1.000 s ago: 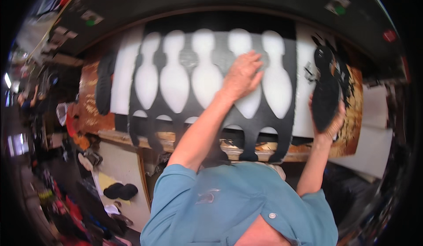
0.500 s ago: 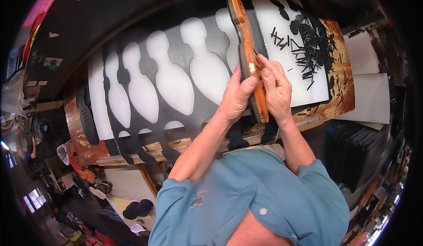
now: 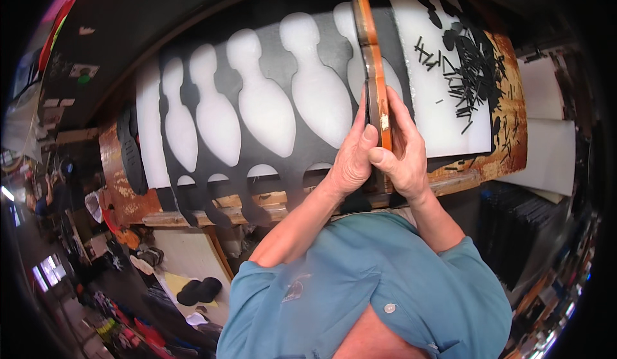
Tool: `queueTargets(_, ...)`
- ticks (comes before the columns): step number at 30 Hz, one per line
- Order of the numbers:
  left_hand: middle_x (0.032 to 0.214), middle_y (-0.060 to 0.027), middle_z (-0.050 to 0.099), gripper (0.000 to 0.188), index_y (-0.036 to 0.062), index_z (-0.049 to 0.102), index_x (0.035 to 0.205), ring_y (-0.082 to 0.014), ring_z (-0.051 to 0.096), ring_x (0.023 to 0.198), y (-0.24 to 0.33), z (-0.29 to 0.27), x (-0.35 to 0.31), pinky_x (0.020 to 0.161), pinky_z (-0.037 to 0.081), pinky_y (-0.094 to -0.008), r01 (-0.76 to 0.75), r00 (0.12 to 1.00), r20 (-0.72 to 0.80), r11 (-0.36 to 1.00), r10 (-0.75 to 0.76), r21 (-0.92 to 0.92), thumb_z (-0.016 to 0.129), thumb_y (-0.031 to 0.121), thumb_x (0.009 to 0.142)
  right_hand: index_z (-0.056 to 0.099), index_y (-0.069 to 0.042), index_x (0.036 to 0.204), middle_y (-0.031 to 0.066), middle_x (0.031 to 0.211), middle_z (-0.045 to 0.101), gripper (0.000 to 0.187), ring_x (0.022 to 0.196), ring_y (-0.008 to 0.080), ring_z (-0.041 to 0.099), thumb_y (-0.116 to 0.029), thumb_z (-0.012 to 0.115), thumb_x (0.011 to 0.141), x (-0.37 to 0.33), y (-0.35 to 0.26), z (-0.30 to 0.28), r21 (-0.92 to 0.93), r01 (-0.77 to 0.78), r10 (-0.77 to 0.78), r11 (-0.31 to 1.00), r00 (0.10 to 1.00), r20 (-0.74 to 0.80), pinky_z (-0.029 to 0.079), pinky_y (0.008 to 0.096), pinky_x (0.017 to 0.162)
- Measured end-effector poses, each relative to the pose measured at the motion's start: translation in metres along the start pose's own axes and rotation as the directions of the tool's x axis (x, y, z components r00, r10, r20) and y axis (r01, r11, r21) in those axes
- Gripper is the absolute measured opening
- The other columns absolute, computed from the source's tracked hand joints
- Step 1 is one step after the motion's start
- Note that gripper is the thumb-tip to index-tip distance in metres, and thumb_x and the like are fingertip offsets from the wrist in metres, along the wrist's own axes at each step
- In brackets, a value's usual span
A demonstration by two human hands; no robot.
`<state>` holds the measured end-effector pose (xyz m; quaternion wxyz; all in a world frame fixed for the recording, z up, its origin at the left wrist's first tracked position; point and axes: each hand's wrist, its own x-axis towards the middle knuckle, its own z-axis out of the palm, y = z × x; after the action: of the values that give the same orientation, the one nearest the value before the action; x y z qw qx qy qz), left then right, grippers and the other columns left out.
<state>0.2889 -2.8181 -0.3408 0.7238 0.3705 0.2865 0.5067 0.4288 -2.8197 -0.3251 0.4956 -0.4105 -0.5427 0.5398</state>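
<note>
Landmark: flat black sheet (image 3: 276, 70) with white pin-shaped openings. Over its right part, a narrow orange-and-dark layered block (image 3: 374, 57), edge-on; broad faces hidden, lower part partly masked by left hand (image 3: 352, 161) and right hand (image 3: 407, 161). Most left-hand fingers out of sight. Block also covers part of the sheet's rightmost opening (image 3: 357, 70). Right of sheet: thin black strips (image 3: 472, 76), too tangled to count. Beyond sheet: dark machine panel (image 3: 128, 25), cut by upper edge. Near side of sheet: blue short-sleeved shirt (image 3: 360, 269), cut by lower edge; chest emblem (image 3: 294, 289) blurred.
</note>
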Motion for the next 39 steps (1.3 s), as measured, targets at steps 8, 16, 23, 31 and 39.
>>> queueTargets(8,0.130,-0.0122,0.070,0.050,-0.0029,0.058,0.144,-0.0177,0.068,0.117,0.033,-0.029,-0.040,0.104,0.054,-0.0323,0.021,0.977,-0.210,1.000,-0.024,-0.018,0.038,0.035,0.118,0.037,0.014,0.157,0.0195,0.135,0.065,0.091,0.116,0.0210,0.067,-0.024,0.075,0.083,0.011,-0.017,0.003,0.434,-0.156,0.120,0.887,0.987,0.109,0.054,0.0324,0.102)
queueTargets(16,0.122,-0.0107,0.075,0.033,-0.0039,0.066,0.137,-0.0161,0.072,0.107,0.131,-0.171,-0.129,0.096,0.059,-0.0332,-0.181,0.797,-0.482,0.906,0.364,0.384,0.058,0.016,0.112,0.045,0.010,0.158,0.0205,0.145,0.060,0.095,0.129,0.0256,0.062,-0.027,0.083,0.079,0.025,-0.021,0.017,-0.024,0.019,-0.018,1.000,0.998,0.068,0.046,0.0359,0.112)
queueTargets(23,0.128,-0.0089,0.072,0.043,-0.0057,0.058,0.149,-0.0130,0.069,0.109,0.227,-0.292,-0.189,0.095,0.057,-0.0282,-0.302,0.640,-0.446,0.739,0.625,0.603,0.059,0.001,0.106,0.050,-0.011,0.159,0.0288,0.158,0.043,0.089,0.142,0.0462,0.045,-0.027,0.084,0.078,0.033,0.019,0.049,-0.945,0.139,-0.173,0.298,0.981,0.090,0.039,0.0525,0.119)
queueTargets(31,0.128,-0.0254,0.073,0.046,0.0005,0.067,0.140,-0.0367,0.071,0.117,0.286,-0.484,-0.226,0.106,0.053,-0.0427,0.400,0.349,-0.452,0.305,0.821,0.864,0.069,0.010,0.095,0.049,-0.015,0.161,0.0238,0.164,0.041,0.085,0.148,0.0425,0.042,-0.024,0.080,0.082,0.030,0.030,0.041,-0.961,0.040,-0.139,0.275,0.990,0.001,0.039,0.0490,0.122)
queueTargets(39,0.132,-0.0185,0.074,0.047,-0.0027,0.067,0.140,-0.0298,0.071,0.119,0.254,-0.362,-0.137,0.104,0.054,-0.0390,0.018,0.662,-0.480,0.628,0.576,0.778,0.069,0.024,0.102,0.056,-0.010,0.154,0.0257,0.161,0.042,0.084,0.144,0.0434,0.046,-0.030,0.083,0.077,0.032,0.025,0.044,-0.959,0.039,-0.176,0.282,0.984,-0.012,0.041,0.0483,0.121)
